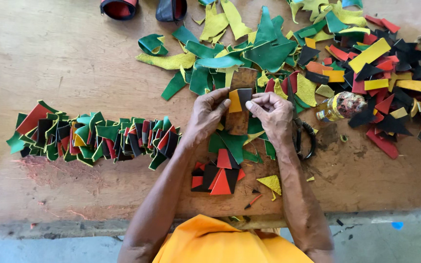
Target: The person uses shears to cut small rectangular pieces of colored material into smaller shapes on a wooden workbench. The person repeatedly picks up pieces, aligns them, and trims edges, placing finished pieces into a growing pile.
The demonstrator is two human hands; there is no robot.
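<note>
Both hands meet over a brown leather panel (239, 122) that lies on the wooden worktop (74, 58), and that panel serves as the landmark here. The left hand (206, 116) rests on the panel's left edge, its thumb and fingers pinched shut on a small orange leather piece (235, 101) at the panel's upper part. The right hand (274, 113) comes in from the panel's right side, its grip closed with the fingertips (250, 104) pressing a black leather piece (245, 95) that sits touching the orange one.

Just below the panel lies a small stack of red and black triangular scraps (219, 178), and beside that, to the right, a single yellow triangle (271, 183). Green offcuts (235, 143) spread from under the panel's lower edge. Right of the panel, past the right hand, black-handled scissors (304, 139) lie on the worktop, and further right a small glue bottle (341, 106) lies on its side. Above the panel a loose heap of green and yellow leather pieces (230, 53) spreads out; to the upper right is a heap of red, black and yellow cuts (391, 73). Well to the left of the panel runs a long row of stitched multicoloured patches (93, 136). The person wears an orange garment (220, 243).
</note>
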